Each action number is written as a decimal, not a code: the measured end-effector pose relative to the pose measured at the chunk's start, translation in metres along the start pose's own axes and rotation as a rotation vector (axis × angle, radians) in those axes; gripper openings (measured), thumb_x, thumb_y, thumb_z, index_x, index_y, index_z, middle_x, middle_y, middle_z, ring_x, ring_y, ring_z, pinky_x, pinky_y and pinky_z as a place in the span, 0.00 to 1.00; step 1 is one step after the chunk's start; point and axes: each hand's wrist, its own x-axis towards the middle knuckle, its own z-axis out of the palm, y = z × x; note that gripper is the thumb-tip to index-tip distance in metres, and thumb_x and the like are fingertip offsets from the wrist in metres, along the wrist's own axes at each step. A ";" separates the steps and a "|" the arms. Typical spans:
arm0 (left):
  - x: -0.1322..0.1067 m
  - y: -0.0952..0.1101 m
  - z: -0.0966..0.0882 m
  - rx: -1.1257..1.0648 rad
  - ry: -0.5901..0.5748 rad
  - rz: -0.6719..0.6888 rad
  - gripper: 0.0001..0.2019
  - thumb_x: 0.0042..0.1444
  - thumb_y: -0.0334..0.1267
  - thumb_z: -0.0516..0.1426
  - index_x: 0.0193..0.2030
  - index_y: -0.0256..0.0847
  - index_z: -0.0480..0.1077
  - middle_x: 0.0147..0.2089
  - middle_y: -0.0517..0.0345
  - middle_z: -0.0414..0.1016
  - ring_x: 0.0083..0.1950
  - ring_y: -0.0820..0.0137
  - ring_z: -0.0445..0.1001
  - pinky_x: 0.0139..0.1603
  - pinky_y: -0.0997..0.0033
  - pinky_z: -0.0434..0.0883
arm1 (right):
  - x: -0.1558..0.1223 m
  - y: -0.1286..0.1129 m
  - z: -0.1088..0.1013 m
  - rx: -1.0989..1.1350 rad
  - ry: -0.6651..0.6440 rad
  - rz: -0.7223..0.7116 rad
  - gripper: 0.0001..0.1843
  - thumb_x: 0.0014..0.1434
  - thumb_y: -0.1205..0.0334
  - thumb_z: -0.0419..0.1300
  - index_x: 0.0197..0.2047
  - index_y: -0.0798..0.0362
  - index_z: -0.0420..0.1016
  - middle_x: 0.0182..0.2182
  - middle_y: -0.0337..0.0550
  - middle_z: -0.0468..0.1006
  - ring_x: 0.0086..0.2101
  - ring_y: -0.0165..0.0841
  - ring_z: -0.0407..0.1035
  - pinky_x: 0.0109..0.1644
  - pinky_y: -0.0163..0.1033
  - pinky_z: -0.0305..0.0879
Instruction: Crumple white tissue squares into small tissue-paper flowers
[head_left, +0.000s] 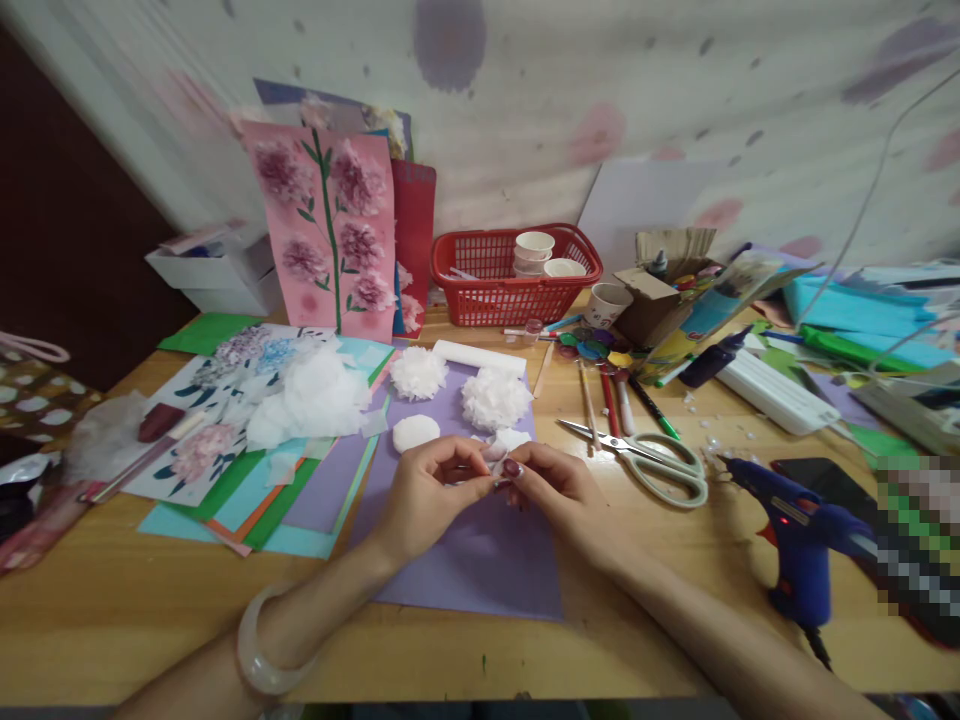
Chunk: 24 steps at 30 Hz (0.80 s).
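Note:
My left hand (442, 485) and my right hand (551, 485) meet over a purple sheet (472, 570). Both pinch a small piece of thin white paper (496, 455), partly hidden by the fingers. Just beyond them lie two fluffy white paper flowers, one at the left (418, 373) and one at the right (495, 398). A flat white disc (415, 432) rests close to my left hand. Behind the flowers a white roll (480, 357) lies across the sheet's far edge.
Green-handled scissors (664, 468) and a blue glue gun (799, 540) with a red light lie at the right. White tissue (319, 395) is heaped on coloured sheets at the left. A red basket (517, 290) holding paper cups stands behind, beside a pink flower picture (322, 270).

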 end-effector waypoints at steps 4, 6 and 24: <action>-0.001 0.000 -0.001 0.017 -0.009 -0.004 0.07 0.45 0.31 0.64 0.24 0.38 0.69 0.32 0.58 0.75 0.33 0.73 0.76 0.38 0.75 0.74 | 0.001 0.003 -0.001 -0.002 -0.015 -0.002 0.13 0.60 0.53 0.58 0.31 0.54 0.72 0.23 0.36 0.70 0.25 0.28 0.63 0.30 0.33 0.59; -0.001 0.001 0.000 0.013 -0.003 -0.012 0.08 0.44 0.31 0.64 0.24 0.38 0.68 0.33 0.57 0.76 0.35 0.71 0.77 0.39 0.74 0.75 | 0.000 0.004 -0.001 -0.015 -0.011 -0.007 0.13 0.60 0.53 0.57 0.30 0.54 0.72 0.23 0.37 0.70 0.25 0.28 0.63 0.30 0.33 0.58; 0.007 0.004 -0.004 0.113 0.204 0.073 0.04 0.50 0.34 0.59 0.27 0.39 0.68 0.32 0.57 0.76 0.37 0.70 0.76 0.39 0.75 0.72 | 0.003 0.006 -0.003 -0.048 0.063 -0.008 0.10 0.59 0.57 0.56 0.30 0.53 0.68 0.23 0.37 0.69 0.26 0.30 0.62 0.30 0.34 0.56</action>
